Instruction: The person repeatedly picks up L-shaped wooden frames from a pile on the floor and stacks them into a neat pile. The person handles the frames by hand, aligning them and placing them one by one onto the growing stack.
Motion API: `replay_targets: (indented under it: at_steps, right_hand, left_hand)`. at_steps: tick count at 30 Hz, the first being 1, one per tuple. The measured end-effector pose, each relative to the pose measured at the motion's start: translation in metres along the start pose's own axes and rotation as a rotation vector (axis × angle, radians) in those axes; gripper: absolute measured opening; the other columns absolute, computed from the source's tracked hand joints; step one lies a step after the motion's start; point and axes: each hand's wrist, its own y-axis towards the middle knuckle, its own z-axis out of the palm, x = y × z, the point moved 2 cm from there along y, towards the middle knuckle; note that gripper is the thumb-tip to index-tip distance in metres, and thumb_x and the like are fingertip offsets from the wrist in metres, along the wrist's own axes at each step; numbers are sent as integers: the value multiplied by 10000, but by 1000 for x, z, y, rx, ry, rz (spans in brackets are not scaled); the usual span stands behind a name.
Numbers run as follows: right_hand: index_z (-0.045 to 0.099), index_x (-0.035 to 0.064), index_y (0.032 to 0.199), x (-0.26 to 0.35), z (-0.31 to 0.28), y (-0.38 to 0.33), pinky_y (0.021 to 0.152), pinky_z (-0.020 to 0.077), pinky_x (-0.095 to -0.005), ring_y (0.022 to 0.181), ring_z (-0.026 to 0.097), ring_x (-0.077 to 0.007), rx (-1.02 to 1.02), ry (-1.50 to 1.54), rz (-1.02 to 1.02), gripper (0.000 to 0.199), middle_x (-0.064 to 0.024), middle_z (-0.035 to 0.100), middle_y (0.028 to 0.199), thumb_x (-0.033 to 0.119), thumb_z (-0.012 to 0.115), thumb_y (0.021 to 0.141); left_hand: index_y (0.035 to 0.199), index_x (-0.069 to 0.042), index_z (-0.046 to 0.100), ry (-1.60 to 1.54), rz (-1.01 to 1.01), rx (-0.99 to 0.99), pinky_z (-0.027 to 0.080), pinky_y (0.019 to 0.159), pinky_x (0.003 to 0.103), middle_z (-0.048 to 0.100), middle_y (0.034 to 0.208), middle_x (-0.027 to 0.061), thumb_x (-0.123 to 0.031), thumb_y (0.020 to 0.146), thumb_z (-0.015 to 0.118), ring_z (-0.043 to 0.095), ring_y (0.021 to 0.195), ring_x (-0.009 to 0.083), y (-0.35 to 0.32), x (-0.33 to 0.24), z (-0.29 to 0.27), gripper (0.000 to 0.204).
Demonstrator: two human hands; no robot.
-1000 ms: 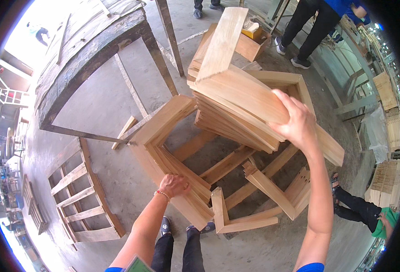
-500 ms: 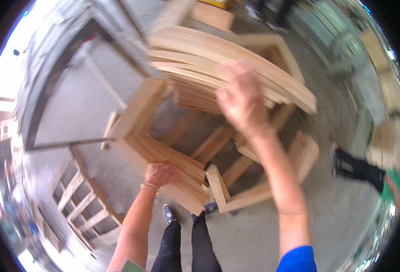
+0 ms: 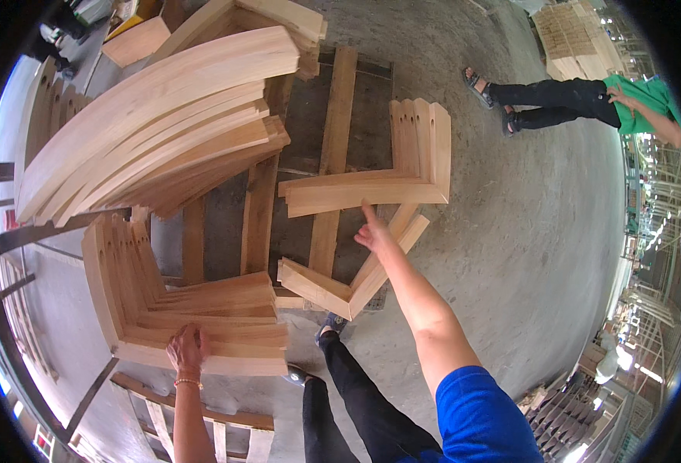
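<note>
Far left, a dark metal frame (image 3: 16, 239) edges in, and right beside it rises a big stack of pale curved boards (image 3: 163, 100), layer over layer. Below that sits the left pile of L-shaped wooden pieces (image 3: 240, 359), nested corner into corner, and here is the left hand (image 3: 188, 349) — down on its near arm, fingers curled over the wood, though whether they are clamped on it I cannot tell. Under the wrist, a slatted pallet (image 3: 259, 422) lies on the floor. Moving across, bare wooden slats (image 3: 340, 108) run beneath the piles, and a V-shaped joined piece (image 3: 317, 287) lies in the middle with its point toward the person. Now the right hand (image 3: 373, 231) — index finger stretched out apart from the others, its tip right at the lower edge of the right pile of L-shaped pieces (image 3: 356, 191); contact is too close to call. Farther right, stacked boards (image 3: 576, 46) stand at the top, and a person in a green shirt (image 3: 641, 108) stands nearby, in dark trousers and sandals
</note>
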Motion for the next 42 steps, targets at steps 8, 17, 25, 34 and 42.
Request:
replay_targets:
  at_steps: [8, 17, 25, 34, 42]
  right_hand:
    - [395, 66, 1301, 23, 39, 56, 899, 440, -508, 1093, 494, -311, 142, 576, -303, 777, -125, 493, 1215, 545, 674, 757]
    - [550, 75, 1094, 5, -54, 58, 848, 473, -404, 972, 559, -232, -51, 776, -336, 395, -58, 589, 1013, 270, 655, 767]
    - [551, 67, 1059, 19, -67, 5, 838, 468, -374, 948, 554, -223, -100, 821, -394, 380, -42, 581, 970, 197, 659, 719]
    - [453, 17, 1256, 18, 50, 63, 768, 520, -402, 955, 597, -257, -102, 785, -177, 542, -105, 560, 1164, 122, 696, 784]
    - [455, 128, 1278, 8, 35, 37, 881, 466, -443, 1079, 538, -246, 251, 875, -181, 599, -85, 545, 1215, 456, 639, 812]
  left_hand:
    - [738, -132, 616, 43, 60, -60, 452, 584, 401, 595, 627, 68, -227, 775, 579, 591, 602, 293, -1, 1, -12, 109]
    - [750, -130, 625, 34, 24, -59, 459, 588, 410, 597, 631, 77, -237, 795, 561, 597, 614, 298, -1, -5, -12, 133]
    - [757, -112, 618, -7, 97, -87, 458, 590, 413, 618, 703, 90, -239, 798, 556, 596, 631, 315, 4, -10, -3, 148]
    - [743, -115, 625, 63, 24, 9, 464, 611, 397, 617, 673, 81, -228, 792, 565, 595, 618, 303, 0, -1, 2, 138]
    - [775, -122, 636, -4, 55, -27, 469, 628, 394, 626, 695, 76, -219, 787, 573, 604, 645, 295, 1, 1, 1, 116]
